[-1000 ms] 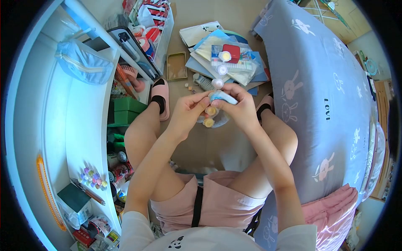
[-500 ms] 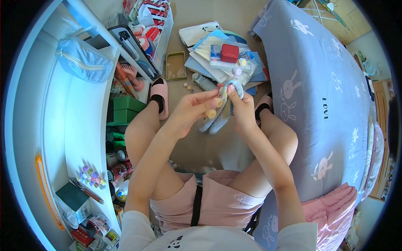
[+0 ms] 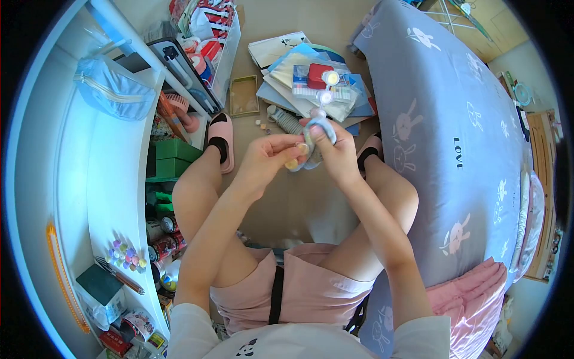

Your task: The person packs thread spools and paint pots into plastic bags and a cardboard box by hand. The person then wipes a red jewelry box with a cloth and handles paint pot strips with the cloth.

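Note:
Between my hands, above the floor and between my knees, is a pale blue-grey cloth strip point(image 3: 313, 157), bent into a loop. Small round pots linked in a chain point(image 3: 325, 97) stick out beyond my right hand, and yellowish round pieces point(image 3: 292, 163) hang by my left fingers. My left hand point(image 3: 270, 157) is closed, with thumb and fingers pinched on the yellowish pieces at the strip's side. My right hand point(image 3: 336, 152) is closed round the top of the strip, its thumb pressed on it. Where the chain meets the strip is hidden by my fingers.
Papers and plastic bags point(image 3: 288, 67) with a red box point(image 3: 323, 76) lie on the floor ahead. Left of them sits a shallow tray point(image 3: 244, 96). White shelves point(image 3: 119, 173) stand at the left, a bed with a grey-blue cover point(image 3: 442, 149) at the right.
The cloth strip hung down in longer folds half a second ago and is now more bunched. The pot chain swung back up beyond my right hand. The whole view shifted slightly.

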A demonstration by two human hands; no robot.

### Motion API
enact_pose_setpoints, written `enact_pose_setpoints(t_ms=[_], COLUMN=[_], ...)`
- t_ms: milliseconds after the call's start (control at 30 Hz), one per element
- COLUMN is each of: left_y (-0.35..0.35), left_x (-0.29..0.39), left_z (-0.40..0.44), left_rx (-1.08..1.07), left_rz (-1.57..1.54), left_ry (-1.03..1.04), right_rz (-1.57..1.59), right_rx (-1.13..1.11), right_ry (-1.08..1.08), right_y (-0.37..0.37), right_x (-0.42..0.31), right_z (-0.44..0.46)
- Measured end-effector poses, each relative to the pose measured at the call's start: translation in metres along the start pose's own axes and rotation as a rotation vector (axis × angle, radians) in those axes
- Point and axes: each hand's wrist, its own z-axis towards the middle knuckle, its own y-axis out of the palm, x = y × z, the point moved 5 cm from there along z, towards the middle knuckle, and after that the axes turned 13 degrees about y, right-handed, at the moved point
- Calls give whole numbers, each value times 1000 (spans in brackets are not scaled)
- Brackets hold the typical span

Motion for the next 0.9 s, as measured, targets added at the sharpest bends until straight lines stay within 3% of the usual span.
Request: enact_pose_setpoints(t_ms=[33, 100, 167, 300, 367, 467, 633, 700, 833, 900], left_y=[-3, -4, -1, 3, 4, 1, -7, -10, -16, -15], left_x=[0, 1, 2, 3, 6, 14, 13, 15, 19, 20], left_z=[0, 0, -1, -3, -3, -1, -1, 0, 1, 1], left_rx=[20, 0, -28, -48, -44, -25, 54, 81, 125, 151], left_rz=[-6, 11, 26, 4, -19, -80, -112, -130, -171, -171], left_ry=[39, 41, 39, 22, 17, 53, 43, 60, 120, 141], right_rz=[-27, 35, -111, -145, -52, 58, -108, -360, -304, -196], right_rx=[-9, -36, -4, 56, -55, -5, 19, 113, 80, -52], right_ry=[-115, -86, -165, -48, -83, -233, -148, -124, -47, 47], right_y=[5, 10, 5, -5, -2, -4, -14, -19, -27, -23], right_x=[-8, -8, -10, -7, -16, -26, -15, -18, -7, -6], right_z=[-3, -4, -5, -3, -6, -3, 3, 3, 9, 9])
